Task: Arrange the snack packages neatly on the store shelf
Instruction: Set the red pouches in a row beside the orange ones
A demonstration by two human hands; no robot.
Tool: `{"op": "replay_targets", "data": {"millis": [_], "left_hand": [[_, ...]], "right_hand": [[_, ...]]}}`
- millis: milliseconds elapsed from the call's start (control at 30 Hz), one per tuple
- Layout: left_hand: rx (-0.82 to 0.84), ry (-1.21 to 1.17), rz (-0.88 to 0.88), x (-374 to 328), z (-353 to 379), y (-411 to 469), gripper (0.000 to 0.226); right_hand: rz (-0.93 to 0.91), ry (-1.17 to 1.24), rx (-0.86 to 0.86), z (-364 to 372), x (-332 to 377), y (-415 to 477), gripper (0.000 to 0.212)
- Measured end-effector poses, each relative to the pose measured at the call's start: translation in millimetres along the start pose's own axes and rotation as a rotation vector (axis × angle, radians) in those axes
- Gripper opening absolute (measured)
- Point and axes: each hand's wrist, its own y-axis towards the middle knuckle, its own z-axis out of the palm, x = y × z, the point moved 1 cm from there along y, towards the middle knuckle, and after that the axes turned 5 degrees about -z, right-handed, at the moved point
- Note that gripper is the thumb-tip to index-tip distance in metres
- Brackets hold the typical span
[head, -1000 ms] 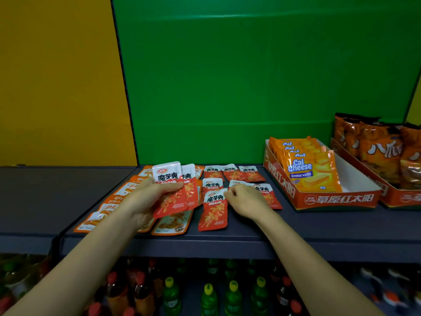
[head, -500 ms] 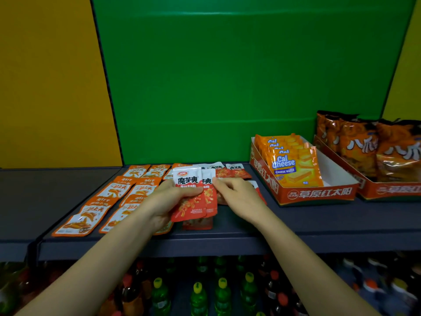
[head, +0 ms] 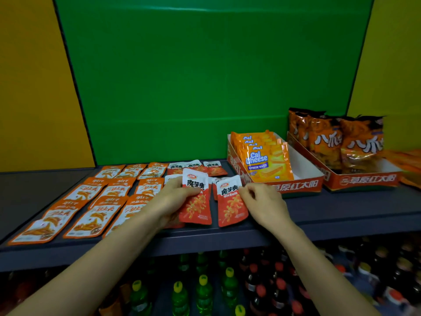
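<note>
My left hand (head: 170,198) grips a small stack of red-and-white snack packets (head: 196,206) just above the dark shelf (head: 341,213). Right beside it, my right hand (head: 262,202) pinches the upper right edge of a single red packet (head: 231,205) that lies near the shelf's front edge. More red packets (head: 213,168) lie in a row behind. Several orange-and-white packets (head: 91,221) lie flat in rows over the shelf's left part.
A red cardboard tray (head: 296,184) holds Cal Cheese wafer packs (head: 266,163) to the right of my hands. Another tray (head: 364,179) with orange crisp bags (head: 360,142) stands further right. Bottles (head: 202,290) fill the shelf below. Green and yellow panels form the back wall.
My right hand has drawn one red packet off the stack in my left hand and brought it down to the right, onto the shelf. The view has shifted to the right.
</note>
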Motion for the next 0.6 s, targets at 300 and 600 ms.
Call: {"op": "replay_targets", "data": {"millis": [300,600], "left_hand": [[-0.271,0.631,0.223,8.1,9.2,7.5,0.047],[-0.454,1.179,0.286,7.2,10.0,7.6,0.050]], "right_hand": [[-0.022,-0.152,0.041,5.9,0.7,-5.5,0.040],[-0.037,-0.255,0.046,4.7,2.4,-4.8,0.035]]}}
